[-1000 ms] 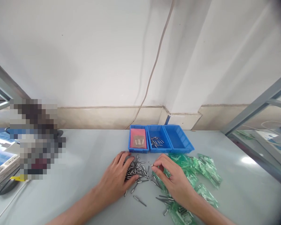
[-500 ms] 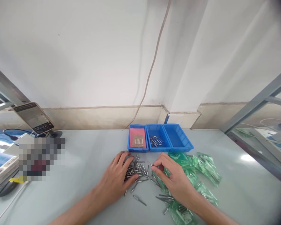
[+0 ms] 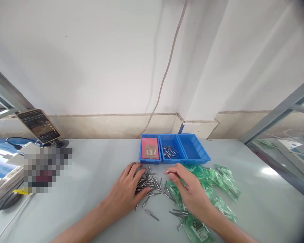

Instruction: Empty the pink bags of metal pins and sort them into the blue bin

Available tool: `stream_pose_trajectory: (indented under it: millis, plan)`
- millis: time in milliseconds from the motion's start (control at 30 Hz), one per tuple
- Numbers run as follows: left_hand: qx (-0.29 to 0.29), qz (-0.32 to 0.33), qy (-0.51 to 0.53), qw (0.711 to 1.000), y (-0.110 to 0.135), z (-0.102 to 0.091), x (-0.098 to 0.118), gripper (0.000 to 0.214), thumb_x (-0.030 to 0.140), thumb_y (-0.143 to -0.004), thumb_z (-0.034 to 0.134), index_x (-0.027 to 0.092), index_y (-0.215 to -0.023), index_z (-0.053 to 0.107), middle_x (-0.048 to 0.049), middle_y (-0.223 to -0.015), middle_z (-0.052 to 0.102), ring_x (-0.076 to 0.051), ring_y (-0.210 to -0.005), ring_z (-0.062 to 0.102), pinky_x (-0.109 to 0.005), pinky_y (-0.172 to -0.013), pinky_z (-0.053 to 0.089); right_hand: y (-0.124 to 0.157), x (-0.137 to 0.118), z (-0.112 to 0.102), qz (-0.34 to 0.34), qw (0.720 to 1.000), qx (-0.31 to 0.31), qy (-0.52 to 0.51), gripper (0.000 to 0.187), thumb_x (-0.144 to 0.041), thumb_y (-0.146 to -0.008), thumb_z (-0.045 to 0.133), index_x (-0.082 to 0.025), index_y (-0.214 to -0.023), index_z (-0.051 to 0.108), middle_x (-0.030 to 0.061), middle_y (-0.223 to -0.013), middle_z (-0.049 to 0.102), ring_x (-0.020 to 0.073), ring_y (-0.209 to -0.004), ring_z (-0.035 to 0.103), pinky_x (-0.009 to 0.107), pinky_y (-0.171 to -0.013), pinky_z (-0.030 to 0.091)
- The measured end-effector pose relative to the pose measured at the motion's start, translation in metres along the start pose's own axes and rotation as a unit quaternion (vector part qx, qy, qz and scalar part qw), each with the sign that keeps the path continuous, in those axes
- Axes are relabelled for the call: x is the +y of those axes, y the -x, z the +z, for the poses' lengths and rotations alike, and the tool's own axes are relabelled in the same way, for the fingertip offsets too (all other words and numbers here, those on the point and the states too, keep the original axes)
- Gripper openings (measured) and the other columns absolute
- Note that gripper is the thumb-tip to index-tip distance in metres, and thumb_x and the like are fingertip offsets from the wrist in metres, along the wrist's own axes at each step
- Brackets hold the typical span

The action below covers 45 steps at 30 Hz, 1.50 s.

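My left hand rests with its fingers apart around the left side of a pile of thin metal pins. To the right of the pile, my right hand pinches a small metal pin between thumb and index finger; most of that pin is hidden by the fingertips. Several similar pins lie in the middle blue bin. One loose pin lies in front of the pile. Green plastic bags with metal pieces lie under and beside my right hand.
The left blue bin holds a pink sheet and a small clear packet. A third blue bin stands at the right. At far left are a phone on a stand, a power strip and cables.
My right hand has lifted slightly up and away from the pile with the pin between its fingertips. My left hand stays at the pile. The phone screen shows a different picture.
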<state>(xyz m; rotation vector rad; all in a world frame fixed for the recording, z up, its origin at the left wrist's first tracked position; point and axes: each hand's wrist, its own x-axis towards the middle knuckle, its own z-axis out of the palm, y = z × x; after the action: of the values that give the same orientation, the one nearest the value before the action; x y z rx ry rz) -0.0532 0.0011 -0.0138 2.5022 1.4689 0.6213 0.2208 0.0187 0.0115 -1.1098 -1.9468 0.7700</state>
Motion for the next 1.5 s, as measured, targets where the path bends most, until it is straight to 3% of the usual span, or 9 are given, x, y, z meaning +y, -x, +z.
stream_pose_trajectory:
  millis: [167,400,800,1167,1500]
  plan:
    - [-0.009,0.000,-0.001,1.000,-0.0003,-0.0002,0.0002,0.045,0.046,-0.107,0.064,0.024,-0.145,0.055,-0.0133,-0.150,0.056,-0.037,-0.144,0.048,-0.059,-0.116,0.052,-0.0003,-0.0003,-0.0001,0.004,1.000,0.013,0.004,0.022,-0.032,-0.115,0.047,-0.029,-0.117,0.068,0.0033,-0.102,0.070,0.0222,-0.093,0.069,0.031,-0.082,0.054]
    - [-0.006,-0.002,-0.002,1.000,-0.0002,0.0006,-0.0007,0.045,0.047,-0.107,0.064,0.025,-0.144,0.056,-0.0130,-0.150,0.056,-0.036,-0.143,0.050,-0.058,-0.115,0.053,0.0021,-0.0017,0.0005,0.045,0.999,-0.007,-0.001,0.020,-0.039,-0.114,0.049,-0.029,-0.112,0.065,0.0031,-0.102,0.069,0.0220,-0.094,0.066,0.028,-0.069,0.050]
    - [-0.002,0.007,0.001,1.000,-0.0007,-0.0004,-0.0017,0.044,0.044,-0.106,0.065,0.024,-0.143,0.056,-0.0131,-0.147,0.057,-0.035,-0.142,0.051,-0.057,-0.114,0.054,0.0003,-0.0009,-0.0003,0.030,0.999,-0.001,0.010,0.015,-0.037,-0.110,0.057,-0.027,-0.101,0.063,0.0025,-0.093,0.063,0.0211,-0.083,0.059,0.028,-0.062,0.047]
    - [0.002,0.000,0.008,1.000,-0.0014,-0.0012,0.0001,0.042,0.042,-0.106,0.065,0.024,-0.143,0.056,-0.0128,-0.146,0.058,-0.035,-0.138,0.053,-0.055,-0.111,0.055,-0.0013,-0.0005,-0.0025,-0.004,0.999,0.033,0.014,0.022,-0.036,-0.112,0.054,-0.028,-0.107,0.073,0.0029,-0.093,0.071,0.0216,-0.086,0.069,0.031,-0.078,0.053]
    - [0.003,0.001,0.005,1.000,-0.0019,-0.0028,0.0010,0.040,0.041,-0.106,0.066,0.024,-0.141,0.057,-0.0126,-0.145,0.059,-0.035,-0.137,0.054,-0.055,-0.109,0.056,0.0002,0.0018,0.0002,0.082,0.996,0.025,-0.017,0.023,-0.046,-0.111,0.052,-0.027,-0.111,0.066,0.0020,-0.092,0.074,0.0201,-0.078,0.067,0.029,-0.068,0.052]
